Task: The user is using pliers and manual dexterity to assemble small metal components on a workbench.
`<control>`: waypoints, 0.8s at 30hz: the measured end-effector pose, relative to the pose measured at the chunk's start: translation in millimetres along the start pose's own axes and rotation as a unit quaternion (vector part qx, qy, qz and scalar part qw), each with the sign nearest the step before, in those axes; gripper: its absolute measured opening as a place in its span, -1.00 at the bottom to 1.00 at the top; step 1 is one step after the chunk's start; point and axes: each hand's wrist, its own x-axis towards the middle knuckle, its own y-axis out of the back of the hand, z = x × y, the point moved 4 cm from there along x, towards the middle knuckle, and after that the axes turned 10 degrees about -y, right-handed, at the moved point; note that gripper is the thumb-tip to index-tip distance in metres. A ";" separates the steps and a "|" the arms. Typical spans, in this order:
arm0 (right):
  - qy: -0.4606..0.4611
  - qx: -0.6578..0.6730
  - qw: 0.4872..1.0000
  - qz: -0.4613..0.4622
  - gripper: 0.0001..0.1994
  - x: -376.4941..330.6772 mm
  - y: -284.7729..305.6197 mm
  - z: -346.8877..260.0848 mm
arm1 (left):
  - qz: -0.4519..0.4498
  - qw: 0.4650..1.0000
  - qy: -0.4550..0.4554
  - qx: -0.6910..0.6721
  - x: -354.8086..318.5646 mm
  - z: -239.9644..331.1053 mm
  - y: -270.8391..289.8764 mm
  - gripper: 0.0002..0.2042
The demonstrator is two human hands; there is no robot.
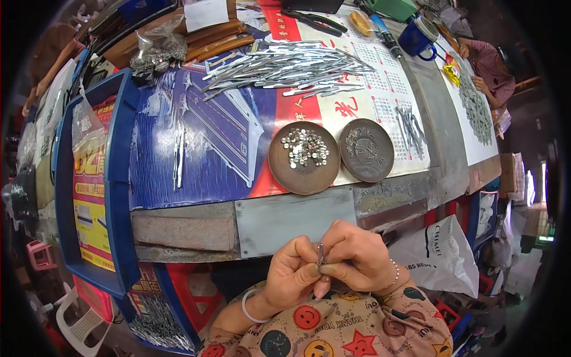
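Close to my body, below the front edge of the table, my left hand and my right hand meet with fingertips pinched. Between them is a narrow silvery metal piece, mostly covered by fingers. Ahead stands a brown round dish with many shiny little discs. Beside it, a second dark dish contains thin metal pins. A large heap of slender metal strips lies farther back; a smaller bunch of strips lies right of the dishes.
A long blue tray stands at the left, with another bin of metal pieces below. Pliers, a blue mug and a bag of metal parts sit at the back. A co-worker sits at the right.
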 end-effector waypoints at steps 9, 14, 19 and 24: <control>-0.042 -0.110 0.993 0.022 -0.82 -2.6 2.1 -6.4 | 0.013 0.984 -0.033 0.175 -3.2 5.7 6.4 -0.92; -0.040 -0.084 0.995 -0.024 -0.80 -1.9 3.0 1.2 | 0.011 0.989 -0.021 0.149 -4.5 4.5 5.2 -0.93; 0.011 -0.148 0.985 0.085 -0.85 -3.5 -7.9 16.9 | 0.062 0.990 -0.018 0.126 -0.6 3.6 7.8 -0.92; 0.056 -0.191 0.977 0.081 -0.78 -3.1 -11.2 26.7 | 0.074 0.989 -0.025 0.128 -5.3 0.8 13.0 -0.90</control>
